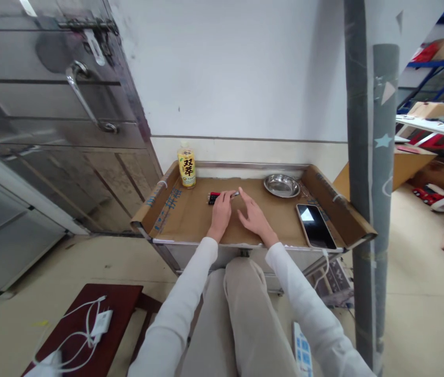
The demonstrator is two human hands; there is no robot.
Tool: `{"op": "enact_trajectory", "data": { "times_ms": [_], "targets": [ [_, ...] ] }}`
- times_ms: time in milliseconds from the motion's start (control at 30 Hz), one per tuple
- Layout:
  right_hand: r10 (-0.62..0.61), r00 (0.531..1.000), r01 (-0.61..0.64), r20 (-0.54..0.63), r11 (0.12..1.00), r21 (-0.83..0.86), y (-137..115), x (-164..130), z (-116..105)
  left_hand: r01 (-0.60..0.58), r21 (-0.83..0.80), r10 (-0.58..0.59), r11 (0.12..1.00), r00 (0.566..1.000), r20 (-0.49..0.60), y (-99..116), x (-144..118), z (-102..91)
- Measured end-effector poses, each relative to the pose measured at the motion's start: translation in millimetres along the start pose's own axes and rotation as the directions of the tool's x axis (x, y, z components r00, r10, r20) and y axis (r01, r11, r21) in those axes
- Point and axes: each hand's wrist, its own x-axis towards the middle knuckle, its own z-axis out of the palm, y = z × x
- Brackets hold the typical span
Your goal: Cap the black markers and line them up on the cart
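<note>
Over the cardboard-lined top of a small cart, my left hand is closed, its fingers bent together. Beside those fingers, on the left, lie several small red and black stick-like pieces, partly covered by the hand. A small silvery tip shows between the fingertips of both hands; what it belongs to is hidden. My right hand has its thumb and fingers apart, with the index fingertip close to the silvery tip. Whether it touches cannot be made out.
A yellow-labelled bottle stands at the cart's back left. At the right are a round metal dish and a phone with a white cable. Raised cardboard sides edge the cart. Wrapped grey pipes rise at the right; a stool stands lower left.
</note>
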Motion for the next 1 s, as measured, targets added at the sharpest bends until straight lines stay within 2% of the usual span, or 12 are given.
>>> {"op": "enact_trajectory", "data": {
  "times_ms": [67, 167, 267, 367, 467, 633, 900, 1000],
  "targets": [
    [0.033, 0.999, -0.032, -0.011, 0.999, 0.017, 2.9, 0.2, 3.1, 0.062, 0.005, -0.062, 0.998, 0.996, -0.059, 2.3, -0.7, -1.5],
    [0.104, 0.994, -0.104, -0.026, 0.995, -0.003, 10.0, -0.3, 8.9, 0.192, 0.119, -0.182, 0.974, 0.979, -0.088, 6.4, -4.0, -5.4],
    [0.156, 0.988, -0.156, -0.002, 0.986, -0.063, 16.1, -1.7, 13.9, 0.309, 0.255, -0.306, 0.916, 0.951, -0.05, 8.6, -9.9, -9.7],
    [0.229, 0.973, -0.228, -0.003, 0.967, -0.113, 19.3, -3.3, 17.6, 0.344, 0.331, -0.365, 0.879, 0.931, 0.002, 7.4, -15.7, -10.8],
    [0.28, 0.96, -0.278, -0.003, 0.95, -0.145, 20.4, -4.7, 20.4, 0.309, 0.359, -0.347, 0.881, 0.937, 0.047, 4.2, -18.1, -7.8],
    [0.358, 0.933, -0.344, 0.034, 0.918, -0.198, 20.7, -6.0, 22.4, 0.221, 0.327, -0.299, 0.919, 0.931, 0.21, -0.8, -16.2, -0.9],
    [0.362, 0.931, -0.339, 0.051, 0.907, -0.25, 21.7, -5.2, 22.8, 0.214, 0.296, -0.271, 0.931, 0.947, 0.17, -3.3, -18.8, 2.0],
    [0.349, 0.933, -0.316, 0.084, 0.909, -0.273, 21.6, -5.4, 23.4, 0.157, 0.219, -0.201, 0.963, 0.96, 0.193, -1.9, -18.9, -0.9]
  ]
}}
